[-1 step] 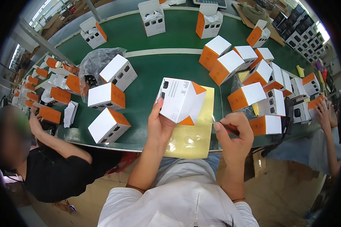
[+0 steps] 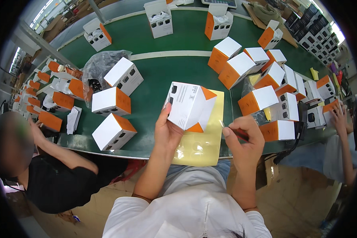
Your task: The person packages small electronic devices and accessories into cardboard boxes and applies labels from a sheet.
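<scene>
My left hand (image 2: 168,133) is closed round the lower left of a white and orange carton (image 2: 184,105), its thumb on the printed face. The carton is tilted, with its white and orange flap end turned to the right. Between the thumb and fingers of my right hand (image 2: 246,139) is a slim dark tool (image 2: 240,134) with a small pale tip pointing left; its exact kind cannot be made out. That tip is a short way right of the carton, apart from it. Under the carton lies a glossy yellow sheet (image 2: 210,144) with faint round shapes, reaching over the table's near edge.
Three cartons (image 2: 112,100) stand on the green table (image 2: 174,67) to the left, beside a clear plastic bag (image 2: 101,59). Several more cartons (image 2: 260,99) crowd the right side. Open cartons (image 2: 158,20) stand farther back. A person (image 2: 59,170) works at left; another person's hand (image 2: 338,117) touches cartons at right.
The left-hand person's hand has shifted slightly toward the near side. My hands, the carton and the tool have barely moved.
</scene>
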`<move>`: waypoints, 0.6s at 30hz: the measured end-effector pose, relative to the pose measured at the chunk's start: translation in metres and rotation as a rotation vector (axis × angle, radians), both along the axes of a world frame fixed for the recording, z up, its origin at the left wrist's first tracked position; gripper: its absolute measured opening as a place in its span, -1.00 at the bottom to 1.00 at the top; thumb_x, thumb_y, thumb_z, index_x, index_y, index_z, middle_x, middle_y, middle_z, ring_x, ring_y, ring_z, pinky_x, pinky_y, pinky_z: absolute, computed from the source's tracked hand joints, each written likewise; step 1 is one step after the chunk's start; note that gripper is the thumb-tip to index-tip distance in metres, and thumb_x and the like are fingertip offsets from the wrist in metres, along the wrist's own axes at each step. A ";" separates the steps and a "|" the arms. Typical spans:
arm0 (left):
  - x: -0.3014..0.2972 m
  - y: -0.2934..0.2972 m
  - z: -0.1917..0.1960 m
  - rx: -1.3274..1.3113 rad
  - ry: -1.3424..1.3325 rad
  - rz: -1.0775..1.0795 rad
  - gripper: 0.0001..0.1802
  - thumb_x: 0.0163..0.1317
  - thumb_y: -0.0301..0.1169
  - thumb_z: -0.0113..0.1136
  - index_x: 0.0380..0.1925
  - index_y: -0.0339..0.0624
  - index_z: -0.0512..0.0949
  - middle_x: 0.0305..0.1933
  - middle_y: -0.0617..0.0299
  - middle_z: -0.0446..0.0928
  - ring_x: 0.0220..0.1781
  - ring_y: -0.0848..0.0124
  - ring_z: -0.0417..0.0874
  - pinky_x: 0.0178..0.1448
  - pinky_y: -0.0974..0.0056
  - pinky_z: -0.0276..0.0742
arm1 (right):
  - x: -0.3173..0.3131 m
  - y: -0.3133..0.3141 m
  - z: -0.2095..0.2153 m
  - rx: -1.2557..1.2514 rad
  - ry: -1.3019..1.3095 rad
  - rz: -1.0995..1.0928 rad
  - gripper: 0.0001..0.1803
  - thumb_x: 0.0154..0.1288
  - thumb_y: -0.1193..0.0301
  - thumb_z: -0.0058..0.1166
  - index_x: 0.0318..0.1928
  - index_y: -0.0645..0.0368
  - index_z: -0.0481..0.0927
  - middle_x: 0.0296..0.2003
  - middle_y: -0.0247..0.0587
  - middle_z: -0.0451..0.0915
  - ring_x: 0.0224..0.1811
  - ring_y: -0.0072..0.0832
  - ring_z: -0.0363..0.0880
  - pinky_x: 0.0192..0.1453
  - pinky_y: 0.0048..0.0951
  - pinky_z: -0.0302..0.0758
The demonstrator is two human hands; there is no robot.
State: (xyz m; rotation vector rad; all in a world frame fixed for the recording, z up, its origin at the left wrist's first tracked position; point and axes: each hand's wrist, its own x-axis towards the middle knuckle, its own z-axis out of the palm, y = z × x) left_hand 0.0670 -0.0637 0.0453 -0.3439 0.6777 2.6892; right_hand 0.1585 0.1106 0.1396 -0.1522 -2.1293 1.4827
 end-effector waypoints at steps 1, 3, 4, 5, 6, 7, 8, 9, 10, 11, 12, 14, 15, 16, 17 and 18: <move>0.003 0.001 -0.002 0.027 -0.040 -0.024 -0.51 0.53 -0.14 0.12 0.32 -0.14 0.49 0.31 0.13 0.60 0.34 0.18 0.63 0.41 -0.06 0.54 | -0.003 0.000 0.001 -0.079 -0.025 0.070 -0.81 0.10 0.66 0.40 -0.31 0.24 0.63 -0.38 -0.27 0.55 -0.37 -0.56 0.52 -0.30 -0.53 0.43; 0.007 0.003 -0.005 0.054 -0.080 -0.048 -0.50 0.52 -0.13 0.13 0.32 -0.15 0.49 0.31 0.12 0.60 0.34 0.17 0.62 0.40 -0.08 0.54 | -0.007 -0.001 -0.003 -0.096 -0.036 0.088 -0.81 0.12 0.64 0.40 -0.30 0.24 0.63 -0.37 -0.28 0.54 -0.36 -0.57 0.53 -0.28 -0.53 0.44; 0.009 0.004 -0.006 0.100 -0.107 -0.067 -0.51 0.54 -0.18 0.10 0.35 -0.16 0.45 0.33 0.11 0.59 0.36 0.19 0.62 0.42 -0.06 0.56 | -0.010 -0.002 -0.006 -0.112 -0.047 0.109 -0.82 0.13 0.62 0.40 -0.30 0.24 0.63 -0.36 -0.29 0.54 -0.35 -0.58 0.53 -0.26 -0.53 0.45; 0.010 0.005 -0.007 0.147 -0.134 -0.087 -0.52 0.57 -0.23 0.08 0.37 -0.17 0.42 0.34 0.11 0.59 0.38 0.22 0.62 0.43 -0.05 0.57 | -0.012 -0.002 -0.008 -0.112 -0.047 0.109 -0.82 0.13 0.62 0.40 -0.30 0.24 0.63 -0.36 -0.29 0.54 -0.35 -0.58 0.53 -0.26 -0.53 0.45; 0.011 0.006 -0.009 0.148 -0.134 -0.086 -0.52 0.57 -0.23 0.08 0.37 -0.17 0.42 0.34 0.11 0.59 0.38 0.22 0.62 0.43 -0.05 0.57 | -0.013 -0.001 -0.011 -0.085 -0.075 0.102 -0.82 0.15 0.59 0.40 -0.29 0.24 0.63 -0.37 -0.29 0.54 -0.35 -0.57 0.54 -0.25 -0.53 0.45; 0.012 0.007 -0.011 0.125 -0.139 -0.080 -0.51 0.54 -0.18 0.11 0.35 -0.18 0.45 0.33 0.09 0.59 0.36 0.17 0.62 0.42 -0.09 0.55 | -0.015 -0.001 -0.012 -0.057 -0.103 0.096 -0.83 0.16 0.57 0.41 -0.29 0.23 0.63 -0.37 -0.29 0.55 -0.35 -0.56 0.54 -0.24 -0.53 0.46; 0.013 0.007 -0.012 0.103 -0.144 -0.075 -0.49 0.51 -0.12 0.14 0.32 -0.18 0.48 0.31 0.08 0.60 0.34 0.13 0.62 0.41 -0.14 0.53 | -0.016 -0.001 -0.014 -0.057 -0.103 0.096 -0.83 0.16 0.57 0.41 -0.29 0.23 0.63 -0.37 -0.29 0.55 -0.35 -0.56 0.54 -0.24 -0.53 0.46; 0.013 0.007 -0.013 0.104 -0.144 -0.075 -0.49 0.51 -0.12 0.14 0.32 -0.18 0.48 0.31 0.08 0.60 0.34 0.13 0.62 0.41 -0.14 0.53 | -0.017 -0.001 -0.015 -0.012 -0.100 0.082 -0.83 0.17 0.55 0.40 -0.29 0.22 0.63 -0.38 -0.28 0.55 -0.35 -0.53 0.55 -0.25 -0.51 0.46; 0.013 0.006 -0.014 0.112 -0.143 -0.078 -0.48 0.51 -0.12 0.15 0.32 -0.18 0.48 0.31 0.07 0.59 0.34 0.13 0.62 0.42 -0.14 0.52 | -0.018 -0.001 -0.017 0.033 -0.097 0.067 -0.84 0.17 0.53 0.40 -0.29 0.21 0.64 -0.38 -0.28 0.56 -0.35 -0.51 0.56 -0.25 -0.49 0.47; 0.014 0.006 -0.014 0.121 -0.142 -0.082 -0.48 0.51 -0.13 0.16 0.32 -0.18 0.48 0.31 0.06 0.59 0.34 0.13 0.62 0.42 -0.13 0.52 | -0.019 -0.001 -0.018 0.033 -0.097 0.067 -0.84 0.17 0.53 0.40 -0.29 0.21 0.64 -0.38 -0.28 0.56 -0.35 -0.51 0.56 -0.25 -0.49 0.47; 0.014 0.005 -0.014 0.120 -0.141 -0.082 -0.48 0.51 -0.13 0.16 0.32 -0.18 0.48 0.31 0.06 0.59 0.34 0.13 0.62 0.42 -0.13 0.52 | -0.019 -0.003 -0.019 0.057 -0.093 0.045 -0.83 0.16 0.50 0.41 -0.30 0.19 0.64 -0.39 -0.29 0.56 -0.36 -0.48 0.57 -0.24 -0.45 0.46; 0.016 0.003 -0.012 0.164 -0.142 -0.105 -0.52 0.56 -0.22 0.10 0.37 -0.18 0.42 0.34 0.11 0.59 0.36 0.21 0.63 0.41 -0.04 0.59 | -0.020 -0.003 -0.021 0.079 -0.088 0.024 -0.82 0.16 0.48 0.42 -0.31 0.16 0.64 -0.39 -0.29 0.57 -0.37 -0.45 0.57 -0.23 -0.41 0.44; 0.016 0.003 -0.011 0.165 -0.143 -0.105 -0.52 0.56 -0.22 0.10 0.37 -0.18 0.42 0.34 0.11 0.59 0.36 0.21 0.63 0.41 -0.04 0.59 | -0.021 -0.004 -0.022 0.156 -0.078 0.003 -0.82 0.15 0.45 0.43 -0.31 0.13 0.63 -0.39 -0.31 0.58 -0.38 -0.43 0.56 -0.22 -0.38 0.41; 0.018 0.003 -0.008 0.175 -0.137 -0.112 -0.51 0.55 -0.21 0.11 0.37 -0.17 0.42 0.33 0.11 0.59 0.36 0.22 0.63 0.40 -0.04 0.60 | -0.021 -0.004 -0.022 0.233 -0.068 -0.018 -0.81 0.14 0.43 0.44 -0.31 0.09 0.63 -0.38 -0.32 0.58 -0.39 -0.41 0.55 -0.21 -0.36 0.38; 0.018 0.003 -0.007 0.186 -0.132 -0.119 -0.51 0.55 -0.21 0.12 0.37 -0.17 0.42 0.33 0.11 0.60 0.35 0.22 0.64 0.39 -0.03 0.62 | -0.021 -0.005 -0.022 0.233 -0.068 -0.018 -0.81 0.14 0.43 0.44 -0.31 0.09 0.63 -0.38 -0.32 0.58 -0.39 -0.41 0.55 -0.21 -0.36 0.38; 0.019 0.003 -0.007 0.186 -0.132 -0.118 -0.51 0.55 -0.21 0.12 0.37 -0.17 0.42 0.33 0.11 0.60 0.35 0.22 0.64 0.39 -0.03 0.62 | -0.021 -0.006 -0.021 0.273 -0.063 -0.030 -0.80 0.14 0.41 0.44 -0.31 0.07 0.62 -0.38 -0.34 0.59 -0.40 -0.41 0.54 -0.21 -0.35 0.35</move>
